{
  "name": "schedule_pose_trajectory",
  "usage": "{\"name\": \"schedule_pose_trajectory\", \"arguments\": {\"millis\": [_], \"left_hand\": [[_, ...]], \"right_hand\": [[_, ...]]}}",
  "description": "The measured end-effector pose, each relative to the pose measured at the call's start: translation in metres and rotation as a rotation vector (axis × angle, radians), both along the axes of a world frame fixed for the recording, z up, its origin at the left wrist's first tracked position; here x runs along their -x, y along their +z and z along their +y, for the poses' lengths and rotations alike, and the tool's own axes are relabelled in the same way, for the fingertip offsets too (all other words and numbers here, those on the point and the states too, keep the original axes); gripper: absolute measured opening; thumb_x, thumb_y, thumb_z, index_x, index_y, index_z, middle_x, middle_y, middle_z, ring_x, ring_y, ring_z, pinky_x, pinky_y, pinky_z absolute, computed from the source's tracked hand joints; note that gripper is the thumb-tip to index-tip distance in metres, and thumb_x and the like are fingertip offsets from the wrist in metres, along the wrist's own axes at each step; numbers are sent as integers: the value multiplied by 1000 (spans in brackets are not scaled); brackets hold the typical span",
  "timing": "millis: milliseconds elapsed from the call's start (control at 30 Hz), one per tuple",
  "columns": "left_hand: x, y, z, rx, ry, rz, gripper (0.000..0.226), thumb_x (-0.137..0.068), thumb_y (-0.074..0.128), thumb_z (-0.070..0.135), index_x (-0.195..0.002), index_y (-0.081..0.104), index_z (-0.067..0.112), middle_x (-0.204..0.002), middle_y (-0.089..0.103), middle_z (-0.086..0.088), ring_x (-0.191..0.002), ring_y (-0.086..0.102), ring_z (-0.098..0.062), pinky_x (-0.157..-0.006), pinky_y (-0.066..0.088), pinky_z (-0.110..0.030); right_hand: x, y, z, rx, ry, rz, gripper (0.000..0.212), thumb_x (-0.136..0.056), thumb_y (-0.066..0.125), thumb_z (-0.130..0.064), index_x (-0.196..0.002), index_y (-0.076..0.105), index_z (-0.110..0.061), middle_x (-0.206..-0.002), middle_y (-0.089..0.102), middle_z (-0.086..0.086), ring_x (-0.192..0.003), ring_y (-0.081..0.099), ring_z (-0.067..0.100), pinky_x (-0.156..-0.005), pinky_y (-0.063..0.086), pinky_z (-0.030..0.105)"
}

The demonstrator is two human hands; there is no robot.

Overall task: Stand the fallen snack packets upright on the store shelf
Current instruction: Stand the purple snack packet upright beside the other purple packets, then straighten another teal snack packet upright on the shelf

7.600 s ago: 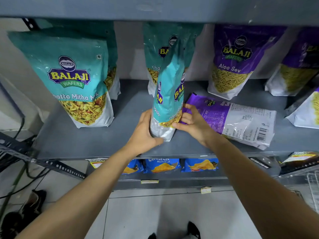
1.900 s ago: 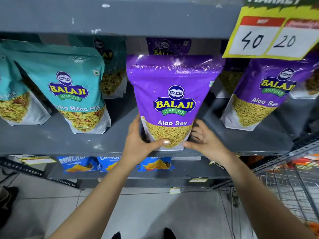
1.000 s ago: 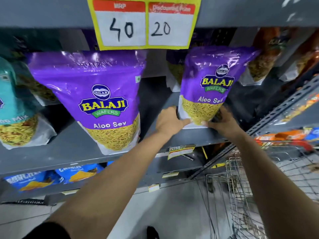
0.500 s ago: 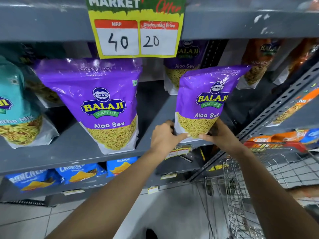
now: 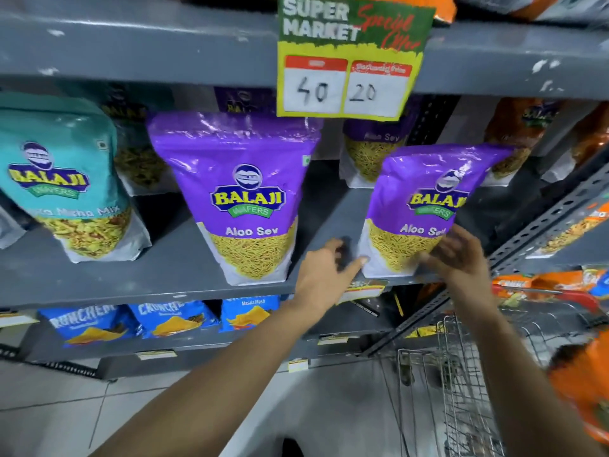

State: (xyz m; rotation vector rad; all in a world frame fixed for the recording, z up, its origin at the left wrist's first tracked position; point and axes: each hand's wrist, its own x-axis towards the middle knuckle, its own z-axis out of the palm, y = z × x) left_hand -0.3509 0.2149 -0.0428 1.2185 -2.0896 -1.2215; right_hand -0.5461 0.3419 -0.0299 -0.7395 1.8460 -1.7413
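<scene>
From the head camera I count two purple Aloo Sev packets standing upright along the front of the grey shelf [image 5: 171, 275]: a middle packet [image 5: 245, 196] and a right packet [image 5: 425, 209] at the front edge. Two more purple packets show behind them, one [image 5: 372, 153] partly behind the price sign [image 5: 349, 61], which reads 40 and 20. One teal mix packet [image 5: 66, 179] stands upright at the left, with another dim one behind it. Orange packets [image 5: 514, 127] sit further right; blur keeps me from counting them.

My left hand [image 5: 326, 275] is open, fingers spread, thumb tip touching the right packet's lower left corner. My right hand [image 5: 461, 255] is open too, blurred, fingers spread in front of that packet's lower right side; I cannot tell whether it touches. Neither hand grips anything.

Below, three blue packets [image 5: 171, 318] stand in a row. A wire cart [image 5: 461, 374] stands at lower right; I cannot make out anything in it.
</scene>
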Motion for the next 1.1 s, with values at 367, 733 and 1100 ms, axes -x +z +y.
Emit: {"name": "schedule_pose_trajectory", "arguments": {"millis": [367,733,1100], "left_hand": [[-315,-6,-65,121,628,98,13,-87,73,17,-88,65,27,-72,71,15,-67,68,-6,-65,53,-16],[-406,2,-241,-98,120,-59,104,-54,83,66,-139,45,18,-141,54,5,-133,50,-16,-99,43,-19],[-409,-14,-194,-88,108,88,64,-70,84,44,-123,59,20,-116,72,1,-104,68,-17,-88,56,-35]], "right_hand": [[-289,3,-85,-9,315,-116,22,-81,73,-1,-82,72,-23,-79,74,-11,-78,66,7,-78,52,22],[-387,-10,-283,-295,574,54,101,-65,88,-8,-148,31,-19,-143,51,5,-129,51,26,-105,45,39],[-399,-23,-228,-301,437,60,55,-78,79,-17,-125,51,-19,-123,64,8,-116,60,25,-92,48,31]]}}
